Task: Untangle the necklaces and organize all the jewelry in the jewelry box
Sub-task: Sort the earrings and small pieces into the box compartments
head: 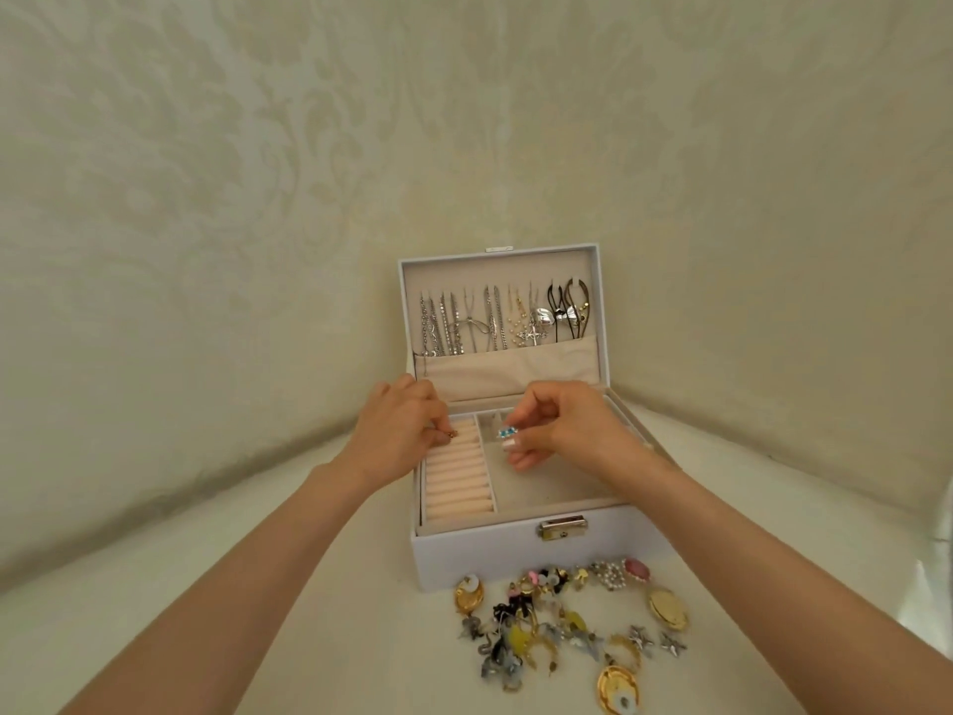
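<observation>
Cream damask wall (258,172) — white tabletop (258,637)

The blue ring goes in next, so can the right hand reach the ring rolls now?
Probably yes. The right hand pinches the blue ring beside the ring rolls in the open jewelry box; their near rows lie uncovered. The left hand sits only over the far rows.

Jewelry box (464,559) matt white leatherette, shiny metal clasp (562,526); ring rolls (459,472) soft velvet; necklaces (495,322) glossy metal
</observation>
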Demonstrator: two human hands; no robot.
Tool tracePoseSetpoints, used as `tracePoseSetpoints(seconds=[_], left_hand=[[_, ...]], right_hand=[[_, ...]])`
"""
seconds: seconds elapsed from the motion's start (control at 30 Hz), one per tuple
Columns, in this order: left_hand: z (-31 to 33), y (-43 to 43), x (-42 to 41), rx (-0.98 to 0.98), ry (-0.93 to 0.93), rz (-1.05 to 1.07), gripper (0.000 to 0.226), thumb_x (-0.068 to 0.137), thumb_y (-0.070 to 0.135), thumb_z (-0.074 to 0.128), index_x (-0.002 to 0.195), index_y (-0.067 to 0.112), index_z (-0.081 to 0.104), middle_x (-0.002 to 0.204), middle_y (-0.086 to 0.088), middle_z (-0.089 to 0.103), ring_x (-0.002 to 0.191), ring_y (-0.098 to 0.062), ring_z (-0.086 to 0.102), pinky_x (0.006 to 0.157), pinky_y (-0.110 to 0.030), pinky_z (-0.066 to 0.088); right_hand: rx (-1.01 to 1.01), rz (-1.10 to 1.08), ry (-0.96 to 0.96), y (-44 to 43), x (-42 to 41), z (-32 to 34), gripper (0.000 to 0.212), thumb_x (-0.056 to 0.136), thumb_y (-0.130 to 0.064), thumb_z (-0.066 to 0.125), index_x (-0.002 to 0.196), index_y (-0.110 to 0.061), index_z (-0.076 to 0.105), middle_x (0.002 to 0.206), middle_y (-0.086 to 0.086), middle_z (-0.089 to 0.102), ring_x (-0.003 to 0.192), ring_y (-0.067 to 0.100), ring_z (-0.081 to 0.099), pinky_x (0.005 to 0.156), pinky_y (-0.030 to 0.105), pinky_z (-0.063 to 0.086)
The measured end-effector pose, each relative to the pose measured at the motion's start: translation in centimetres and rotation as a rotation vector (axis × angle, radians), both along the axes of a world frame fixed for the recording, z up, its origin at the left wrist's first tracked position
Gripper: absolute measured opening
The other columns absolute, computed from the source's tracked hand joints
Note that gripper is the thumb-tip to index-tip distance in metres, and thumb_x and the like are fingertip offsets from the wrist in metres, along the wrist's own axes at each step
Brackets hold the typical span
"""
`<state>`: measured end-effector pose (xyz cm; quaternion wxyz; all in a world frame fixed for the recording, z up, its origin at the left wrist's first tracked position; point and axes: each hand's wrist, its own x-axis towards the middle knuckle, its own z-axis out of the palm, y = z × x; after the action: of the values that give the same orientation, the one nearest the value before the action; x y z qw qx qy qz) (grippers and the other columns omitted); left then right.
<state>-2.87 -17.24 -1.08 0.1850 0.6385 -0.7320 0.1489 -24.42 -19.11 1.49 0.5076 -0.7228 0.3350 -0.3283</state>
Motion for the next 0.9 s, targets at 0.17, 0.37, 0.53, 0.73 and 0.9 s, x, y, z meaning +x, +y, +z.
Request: tracePoseSetpoints(seconds=[0.17, 0.37, 0.53, 0.73, 0.9], left_hand=[[-1.6, 1.3, 0.3, -0.334, 0.079, -0.033, 0.017, 0.080, 0.021, 0.054, 0.085, 0.021, 0.070, 0.090, 0.003, 0.060, 0.088, -0.016, 0.044, 0.069, -0.029, 0.028], [-4.4, 3.1, -0.7, -0.471, 0.469, 0.001, 0.022, 0.087, 0.021, 0.040, 0.096, 0.017, 0.060, 0.097, 0.012, 0.047, 0.083, -0.008, 0.049, 0.066, -0.018, 0.036], [-5.0, 3.4, -1.0, -0.452, 0.578, -0.023, 0.023, 0.089, 0.019, 0.038, 0.096, 0.016, 0.059, 0.099, 0.014, 0.045, 0.086, -0.004, 0.050, 0.065, -0.014, 0.039], [-5.0, 3.6, -0.9, -0.459, 0.560, -0.027, 0.025, 0.088, 0.020, 0.037, 0.093, 0.016, 0.061, 0.099, 0.014, 0.047, 0.086, -0.003, 0.050, 0.066, -0.013, 0.038], [-4.9, 3.6, -1.1, -0.453, 0.566, -0.024, 0.026, 0.087, 0.021, 0.037, 0.091, 0.015, 0.062, 0.098, 0.009, 0.051, 0.085, -0.005, 0.051, 0.067, -0.016, 0.039]], right_hand=[[-0.200, -0.080, 0.134, -1.8, 3.8, -0.1, 0.028, 0.071, 0.010, 0.073, 0.068, -0.014, 0.059, 0.071, 0.002, 0.063, 0.065, 0.013, 0.061, 0.072, 0.031, 0.056], [-0.291, -0.054, 0.229, -2.7, 6.7, -1.3, 0.034, 0.070, 0.003, 0.075, 0.063, -0.024, 0.056, 0.074, -0.007, 0.060, 0.072, 0.007, 0.054, 0.077, 0.024, 0.048], [-0.380, -0.063, 0.312, -3.2, 7.0, -2.1, 0.034, 0.070, 0.001, 0.077, 0.060, -0.023, 0.056, 0.084, 0.004, 0.070, 0.073, 0.008, 0.058, 0.076, 0.025, 0.049], [-0.437, -0.032, 0.378, -3.3, 6.4, -2.1, 0.010, 0.073, 0.008, 0.072, 0.082, 0.002, 0.072, 0.091, 0.011, 0.070, 0.076, 0.009, 0.059, 0.068, 0.006, 0.042], [-0.509, -0.028, 0.439, -3.1, 6.0, -1.9, 0.009, 0.080, 0.004, 0.067, 0.087, 0.002, 0.073, 0.092, 0.009, 0.067, 0.095, 0.022, 0.063, 0.082, 0.018, 0.043]])
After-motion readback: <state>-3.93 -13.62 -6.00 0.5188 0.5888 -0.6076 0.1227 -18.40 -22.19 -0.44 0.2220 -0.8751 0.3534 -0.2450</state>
